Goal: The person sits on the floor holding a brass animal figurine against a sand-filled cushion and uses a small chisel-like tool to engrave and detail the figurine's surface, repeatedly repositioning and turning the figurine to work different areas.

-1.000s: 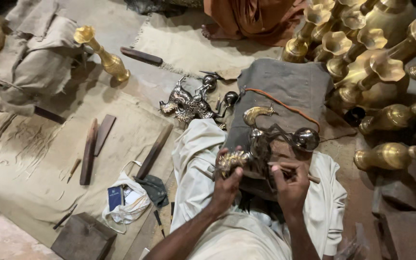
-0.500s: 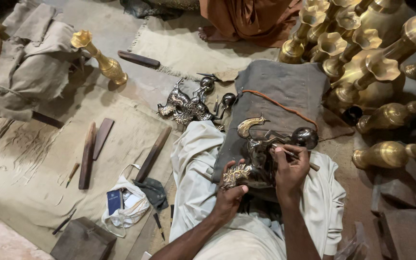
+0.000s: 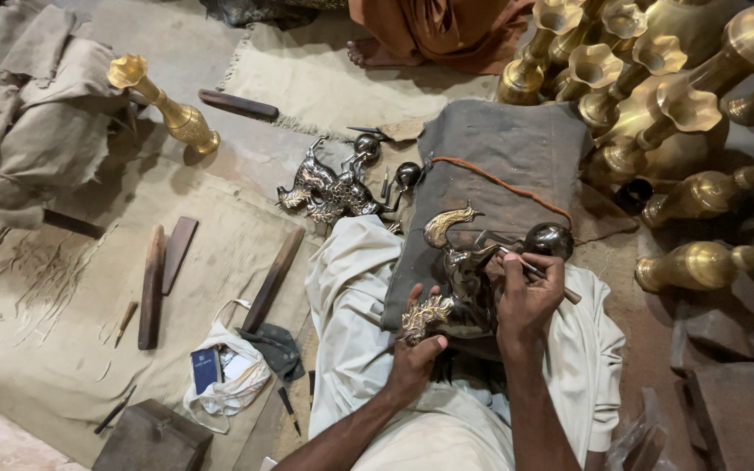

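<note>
Here, right hand [image 3: 525, 296] scrapes ornate brass bird [image 3: 460, 283].

golden-tailed dark bird figure [image 3: 460, 279], grey cloth [image 3: 499, 166], brass-yellow vases [image 3: 656, 96].

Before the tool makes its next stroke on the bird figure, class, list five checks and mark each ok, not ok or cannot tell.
1. Left hand steadies the bird figure at its ornate lower end: ok.
2. Right hand grips the tool: ok.
3. Tool tip touching the metal: cannot tell, fingers hide it.
4. Figure rests on the grey pad over the lap: ok.
5. Brass vases stand apart from the hands: ok.
</note>
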The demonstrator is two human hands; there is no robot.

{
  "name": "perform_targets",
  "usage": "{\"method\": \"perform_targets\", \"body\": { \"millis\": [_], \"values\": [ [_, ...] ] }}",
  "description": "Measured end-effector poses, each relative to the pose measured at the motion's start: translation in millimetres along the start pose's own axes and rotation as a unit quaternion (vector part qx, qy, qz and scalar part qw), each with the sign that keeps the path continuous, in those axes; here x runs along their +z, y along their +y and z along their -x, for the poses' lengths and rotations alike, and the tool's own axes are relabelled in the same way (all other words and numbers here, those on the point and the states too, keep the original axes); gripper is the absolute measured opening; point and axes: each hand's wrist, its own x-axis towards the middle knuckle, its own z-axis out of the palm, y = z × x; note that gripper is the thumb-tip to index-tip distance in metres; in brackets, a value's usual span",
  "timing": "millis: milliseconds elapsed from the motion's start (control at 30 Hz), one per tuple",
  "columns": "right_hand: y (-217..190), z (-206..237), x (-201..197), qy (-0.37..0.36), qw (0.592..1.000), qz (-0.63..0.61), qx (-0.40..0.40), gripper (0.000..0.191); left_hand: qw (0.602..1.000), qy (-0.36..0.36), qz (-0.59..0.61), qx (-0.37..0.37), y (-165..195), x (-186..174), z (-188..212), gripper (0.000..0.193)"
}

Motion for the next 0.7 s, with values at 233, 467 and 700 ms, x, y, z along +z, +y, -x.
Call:
{"method": "perform_targets", "body": {
  "millis": [233, 467, 700],
  "values": [
    [2, -3, 0, 0.010, 0.999, 0.033, -0.017, 0.019, 0.997, -0.019, -0.076, 0.022, -9, -6, -1, 0.088],
    [3, -1, -3, 0.019, 0.998, 0.061, -0.014, 0.021, 0.993, -0.031, -0.108, 0.026, -14, -6, 1, 0.079],
    [7, -4, -2, 0.003, 0.999, 0.025, -0.038, 0.021, 0.999, -0.018, -0.044, 0.000, -13, -1, -1, 0.079]
  ]
}}
